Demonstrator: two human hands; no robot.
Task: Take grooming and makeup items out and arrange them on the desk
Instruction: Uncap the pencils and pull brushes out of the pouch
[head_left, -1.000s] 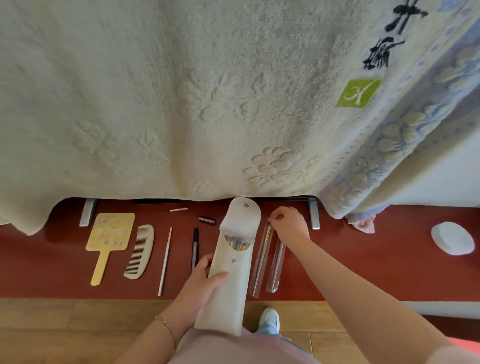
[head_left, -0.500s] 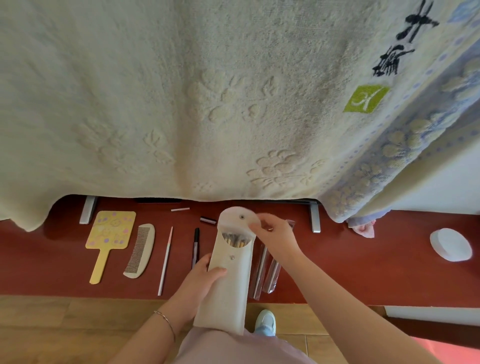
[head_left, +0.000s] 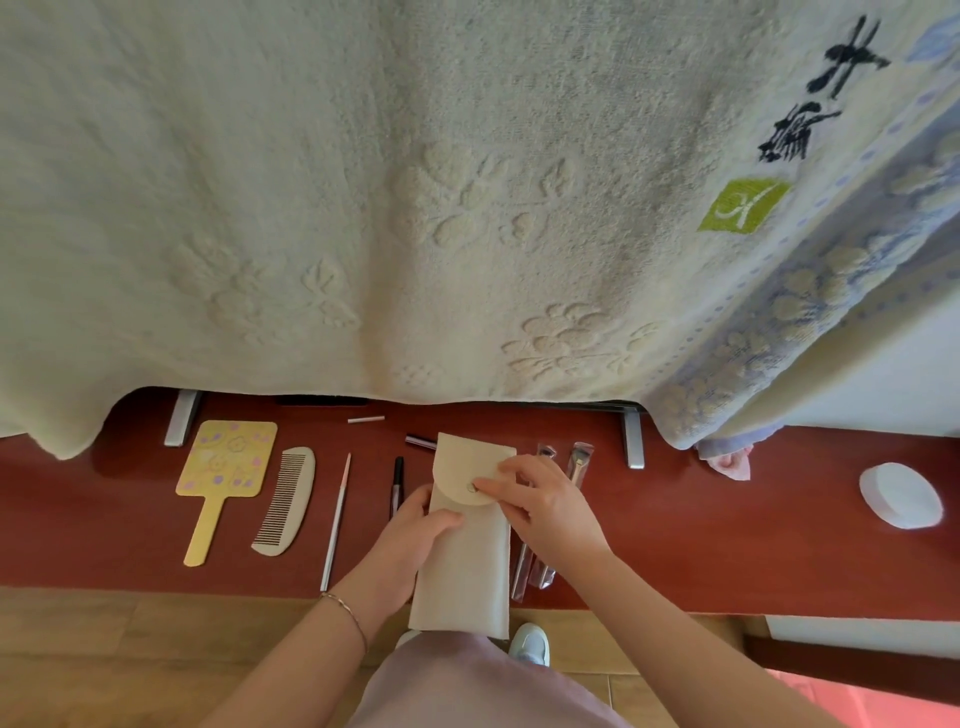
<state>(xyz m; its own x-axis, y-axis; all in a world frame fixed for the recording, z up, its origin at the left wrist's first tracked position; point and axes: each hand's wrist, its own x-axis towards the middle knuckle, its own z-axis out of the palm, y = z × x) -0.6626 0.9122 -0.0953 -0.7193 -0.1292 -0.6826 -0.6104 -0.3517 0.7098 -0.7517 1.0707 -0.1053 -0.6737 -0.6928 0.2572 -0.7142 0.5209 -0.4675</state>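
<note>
A long cream pouch (head_left: 465, 566) stands upright over the front edge of the red desk (head_left: 727, 545), its flap folded down. My left hand (head_left: 410, 540) grips the pouch's left side. My right hand (head_left: 545, 506) presses the flap at its snap button. Laid out on the desk to the left are a yellow hand mirror (head_left: 223, 473), a cream comb (head_left: 288, 499), a thin pink-tipped stick (head_left: 336, 519) and a black pen-like item (head_left: 397, 483). Two brushes in clear sleeves (head_left: 576, 462) lie behind my right hand, partly hidden.
A large cream towel (head_left: 415, 197) hangs down and hides the back of the desk. A white round pad (head_left: 901, 496) lies at the far right, a pink cloth (head_left: 732, 462) near the towel's edge. A small dark tube (head_left: 420, 442) and a white stick (head_left: 366, 419) lie further back.
The pouch's flap was open with brushes showing inside; my right hand came off the clear sleeves, folded the flap down and now presses it shut.
</note>
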